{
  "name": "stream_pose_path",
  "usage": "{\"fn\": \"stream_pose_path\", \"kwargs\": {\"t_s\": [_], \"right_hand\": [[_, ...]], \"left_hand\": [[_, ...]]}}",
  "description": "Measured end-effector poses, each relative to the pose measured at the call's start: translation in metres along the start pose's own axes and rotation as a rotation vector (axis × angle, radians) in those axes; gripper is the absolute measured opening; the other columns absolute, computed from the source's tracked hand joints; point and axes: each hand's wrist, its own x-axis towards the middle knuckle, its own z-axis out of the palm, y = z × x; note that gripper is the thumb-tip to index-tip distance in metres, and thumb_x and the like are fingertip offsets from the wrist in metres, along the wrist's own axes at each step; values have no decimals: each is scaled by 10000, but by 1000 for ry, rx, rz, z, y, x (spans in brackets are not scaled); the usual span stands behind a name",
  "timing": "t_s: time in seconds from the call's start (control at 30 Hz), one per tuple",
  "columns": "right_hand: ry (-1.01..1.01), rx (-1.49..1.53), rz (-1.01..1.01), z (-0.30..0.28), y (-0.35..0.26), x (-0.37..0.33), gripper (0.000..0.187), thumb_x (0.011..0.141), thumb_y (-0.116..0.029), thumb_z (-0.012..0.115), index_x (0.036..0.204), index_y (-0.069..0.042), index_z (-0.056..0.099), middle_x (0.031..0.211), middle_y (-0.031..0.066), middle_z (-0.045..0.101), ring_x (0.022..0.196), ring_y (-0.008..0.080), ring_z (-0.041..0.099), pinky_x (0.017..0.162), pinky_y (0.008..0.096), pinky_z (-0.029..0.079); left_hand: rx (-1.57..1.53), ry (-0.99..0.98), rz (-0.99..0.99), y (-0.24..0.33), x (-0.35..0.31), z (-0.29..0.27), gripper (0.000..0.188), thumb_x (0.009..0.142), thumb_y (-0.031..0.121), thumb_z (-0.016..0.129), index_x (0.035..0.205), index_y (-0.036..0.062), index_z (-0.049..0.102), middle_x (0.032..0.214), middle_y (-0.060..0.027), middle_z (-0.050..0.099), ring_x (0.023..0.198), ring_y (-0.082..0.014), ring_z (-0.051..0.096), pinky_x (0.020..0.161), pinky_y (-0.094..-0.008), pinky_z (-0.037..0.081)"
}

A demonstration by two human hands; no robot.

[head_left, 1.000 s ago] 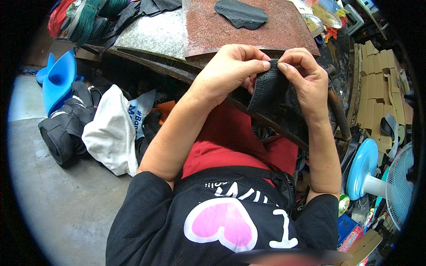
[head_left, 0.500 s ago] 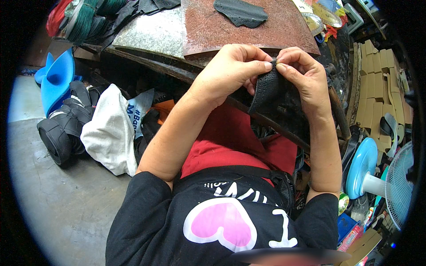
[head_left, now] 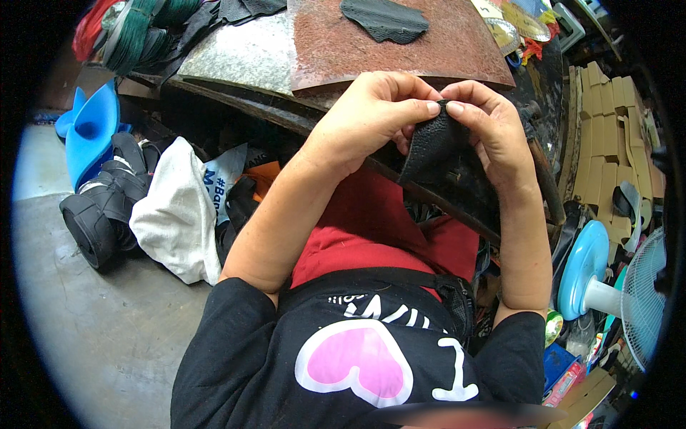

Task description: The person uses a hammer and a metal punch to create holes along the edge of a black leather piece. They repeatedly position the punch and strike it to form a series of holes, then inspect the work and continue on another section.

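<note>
Both hands meet in front of me, just off the near edge of the worktable. My left hand [head_left: 379, 118] pinches the top edge of a black textured leather piece [head_left: 434, 146] between thumb and fingers. Close beside it, my right hand [head_left: 493, 121] pinches the same edge, thumb toward me. The leather hangs down from the fingertips, its lower right part dark against the dark things behind. On the table's reddish-brown board [head_left: 336, 53] lies another black leather piece [head_left: 386, 19], touched by neither hand.
A pale metal sheet [head_left: 236, 53] adjoins the board. Green cord bundles [head_left: 136, 36] sit at the far left. Black shoes [head_left: 100, 214], a white cloth [head_left: 175, 207] and blue sheets [head_left: 93, 132] are left on the floor. A fan [head_left: 643, 300] and stacked cardboard [head_left: 604, 136] stand right.
My fingertips have shifted slightly along the leather's top edge, the right thumb and forefinger resettling. Both hands keep hold of it, in nearly the same place.
</note>
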Motion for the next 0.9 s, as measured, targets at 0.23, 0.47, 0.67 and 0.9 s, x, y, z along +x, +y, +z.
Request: {"fn": "stream_pose_path", "kwargs": {"t_s": [0.23,0.47,0.67,0.9], "right_hand": [[-58,9,-14,-4,1,1,142,842,-115,694,930,-14,646,859,19,653,788,69,591,765,214,478],[-33,-42,-67,-2,4,-2,104,867,-100,676,917,-17,639,846,9,644,776,51,574,725,190,466],[-29,-134,-126,-2,1,-4,92,875,-83,666,922,-9,637,833,6,640,768,50,574,714,189,466],[-24,-202,-161,1,-2,-6,99,877,-78,664,935,-2,638,852,17,652,783,54,585,720,191,471]], "left_hand": [[97,43,56,0,-1,5,210,852,163,674,984,0,674,775,21,622,635,-30,533,556,-167,405],[229,116,55,2,-1,10,228,834,188,688,981,13,679,764,21,622,638,-30,529,553,-166,395],[322,136,103,1,3,10,210,832,182,687,948,8,683,768,18,625,655,-34,535,575,-167,404],[316,175,158,-4,7,12,163,801,119,692,904,-7,679,781,0,636,695,-55,557,630,-193,444]]}}
